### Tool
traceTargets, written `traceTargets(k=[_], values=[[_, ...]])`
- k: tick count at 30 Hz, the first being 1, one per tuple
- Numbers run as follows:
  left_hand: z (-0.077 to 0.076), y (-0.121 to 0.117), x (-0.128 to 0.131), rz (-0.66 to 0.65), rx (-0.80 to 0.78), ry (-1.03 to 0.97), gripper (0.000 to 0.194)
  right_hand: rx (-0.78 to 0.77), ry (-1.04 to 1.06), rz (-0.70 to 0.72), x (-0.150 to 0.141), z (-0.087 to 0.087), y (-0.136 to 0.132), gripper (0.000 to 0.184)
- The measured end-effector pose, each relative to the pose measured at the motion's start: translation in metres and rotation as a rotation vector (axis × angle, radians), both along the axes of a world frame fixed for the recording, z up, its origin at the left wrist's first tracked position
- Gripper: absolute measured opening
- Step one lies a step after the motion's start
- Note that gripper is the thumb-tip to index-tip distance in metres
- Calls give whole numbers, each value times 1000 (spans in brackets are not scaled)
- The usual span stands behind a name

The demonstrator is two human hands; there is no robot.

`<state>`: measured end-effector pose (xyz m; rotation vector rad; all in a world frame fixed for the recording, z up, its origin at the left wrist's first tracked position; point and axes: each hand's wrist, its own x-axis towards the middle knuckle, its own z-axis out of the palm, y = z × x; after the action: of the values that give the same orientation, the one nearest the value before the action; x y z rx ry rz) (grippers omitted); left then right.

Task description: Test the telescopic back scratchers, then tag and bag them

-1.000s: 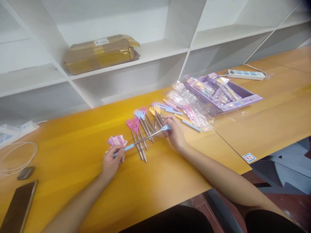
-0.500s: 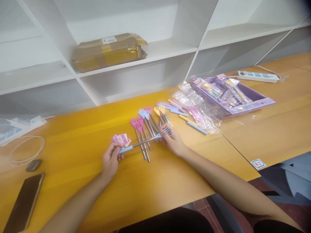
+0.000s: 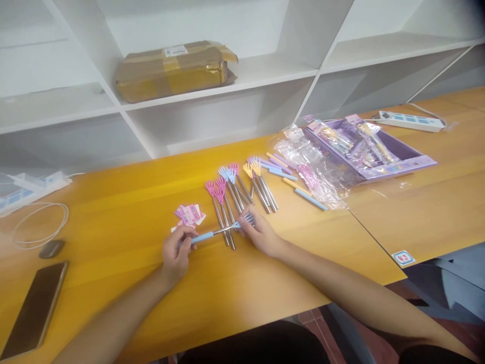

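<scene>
A back scratcher (image 3: 223, 230) with a blue claw head, a metal rod and a blue sleeve handle spans my two hands. My left hand (image 3: 178, 253) is closed round the blue handle. The claw end is pinched in my right hand (image 3: 259, 232). Just beyond lie several metal back scratchers with pink heads (image 3: 220, 194), blue heads (image 3: 227, 174) and yellow heads (image 3: 253, 167). Pink and white cards (image 3: 189, 215) lie in a small pile past my left hand. Loose blue, yellow and purple handle sleeves (image 3: 310, 199) are strewn farther right.
Clear plastic bags (image 3: 322, 177) lie beside a purple display box (image 3: 401, 172) of packaged pieces. A phone (image 3: 36, 311), a dark small case (image 3: 51, 248) and a power strip (image 3: 34, 192) are at left. Another strip (image 3: 411, 121) sits back right. A taped parcel (image 3: 174, 73) rests on the shelf.
The exposed metal rod between my hands is shorter now, with the blue handle nearer the claw head. My right hand has come closer to my left. The view has shifted slightly.
</scene>
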<state>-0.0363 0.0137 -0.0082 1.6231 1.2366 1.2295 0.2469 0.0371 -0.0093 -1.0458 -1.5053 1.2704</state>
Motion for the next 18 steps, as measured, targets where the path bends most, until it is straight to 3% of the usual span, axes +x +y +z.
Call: traceTargets(k=[9, 18], values=[[-5, -5, -6, -23, 35, 50, 21, -80, 5, 90, -4, 3, -9, 37], [-5, -4, -7, 7, 33, 79, 21, -67, 6, 136, -4, 2, -10, 35]])
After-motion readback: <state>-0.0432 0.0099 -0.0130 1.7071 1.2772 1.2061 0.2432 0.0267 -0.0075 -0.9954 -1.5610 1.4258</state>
